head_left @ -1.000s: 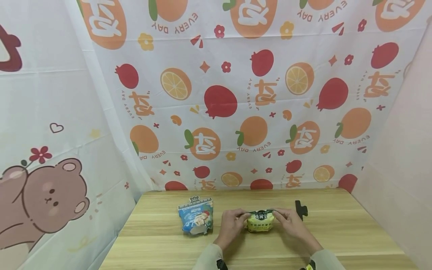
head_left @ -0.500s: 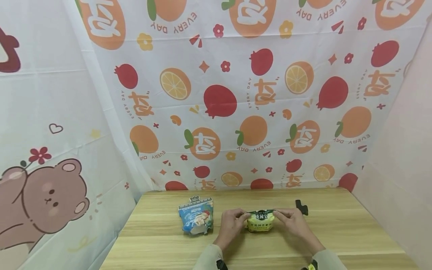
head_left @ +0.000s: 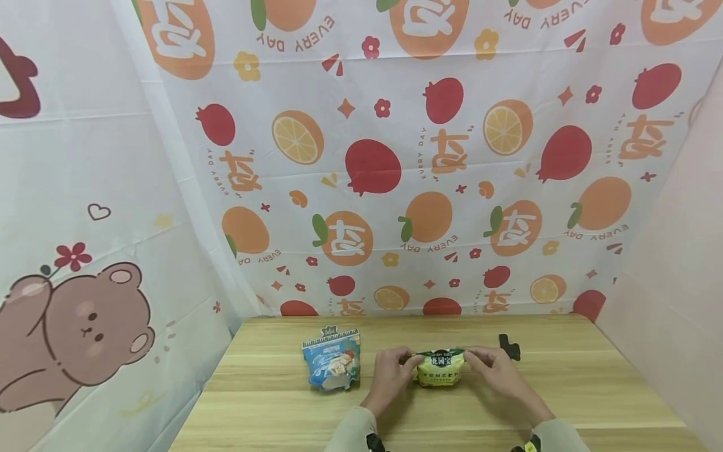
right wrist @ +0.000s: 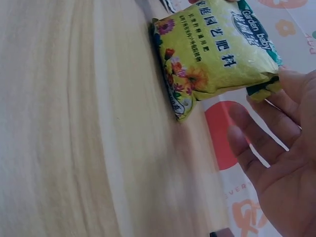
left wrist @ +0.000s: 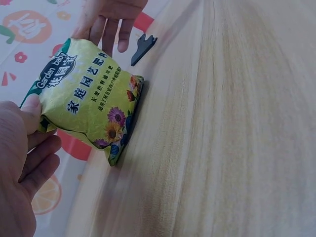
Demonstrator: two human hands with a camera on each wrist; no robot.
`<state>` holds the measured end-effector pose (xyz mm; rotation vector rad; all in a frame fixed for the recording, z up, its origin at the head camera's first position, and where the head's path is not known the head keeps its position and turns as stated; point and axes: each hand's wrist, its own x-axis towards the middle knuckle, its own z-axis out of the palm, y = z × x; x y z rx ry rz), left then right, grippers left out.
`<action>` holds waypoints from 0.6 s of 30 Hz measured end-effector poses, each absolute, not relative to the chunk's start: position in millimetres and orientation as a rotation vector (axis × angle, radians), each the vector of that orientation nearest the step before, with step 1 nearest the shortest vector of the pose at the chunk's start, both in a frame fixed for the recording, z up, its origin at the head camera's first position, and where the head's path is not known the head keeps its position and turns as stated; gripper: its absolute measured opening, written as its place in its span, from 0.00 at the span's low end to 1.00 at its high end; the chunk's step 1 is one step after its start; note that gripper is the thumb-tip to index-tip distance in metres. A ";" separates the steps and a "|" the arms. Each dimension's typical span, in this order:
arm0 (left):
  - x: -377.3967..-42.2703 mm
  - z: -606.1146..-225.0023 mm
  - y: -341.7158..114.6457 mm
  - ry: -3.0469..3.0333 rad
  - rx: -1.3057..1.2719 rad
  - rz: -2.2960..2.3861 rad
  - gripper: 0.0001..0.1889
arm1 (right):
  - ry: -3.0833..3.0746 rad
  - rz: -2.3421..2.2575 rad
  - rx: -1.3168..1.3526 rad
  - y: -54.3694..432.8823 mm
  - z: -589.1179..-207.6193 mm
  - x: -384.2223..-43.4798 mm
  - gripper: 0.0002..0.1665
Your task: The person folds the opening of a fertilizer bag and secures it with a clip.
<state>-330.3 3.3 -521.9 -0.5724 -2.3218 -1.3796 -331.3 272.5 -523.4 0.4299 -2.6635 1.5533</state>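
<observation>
A small yellow-green bag of garden fertilizer (head_left: 439, 371) with a dark green top stands upright on the wooden table. Its printed flowers and lettering show in the left wrist view. My left hand (head_left: 391, 378) pinches the bag's upper left corner between thumb and fingers. At the upper right corner, my right hand (head_left: 501, 378) pinches it the same way. In the right wrist view the bag (right wrist: 212, 54) has its bottom edge at the tabletop, and the lower fingers of my right hand (right wrist: 286, 153) lie apart from it.
To the left, a blue and white printed bag (head_left: 333, 363) stands on the wooden table (head_left: 271, 408). A small black angular piece (head_left: 509, 347) lies behind my right hand. Patterned cloth (head_left: 373, 166) hangs along the back edge, with more cloth on both sides.
The head view has shifted slightly. Both hands keep their pinch on the fertilizer bag's top corners, and the bag stays in about the same place.
</observation>
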 end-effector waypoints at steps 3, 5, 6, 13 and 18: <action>-330.9 -521.8 3.5 -2.327 -0.570 -1.372 0.07 | -2.608 1.607 0.494 276.3 -522.1 -332.9 0.25; -331.4 -523.3 3.7 -2.324 -0.573 -1.359 0.07 | -2.555 1.638 0.489 278.8 -522.6 -334.8 0.25; -331.6 -523.7 3.8 -2.324 -0.576 -1.350 0.07 | -2.529 1.643 0.467 280.4 -522.9 -336.3 0.24; -332.9 -524.7 3.6 -2.328 -0.593 -1.364 0.08 | -2.519 1.426 0.197 295.8 -514.1 -341.5 0.23; -333.8 -526.5 2.9 -2.334 -0.588 -1.359 0.08 | -2.589 1.264 0.032 312.7 -510.5 -344.3 0.24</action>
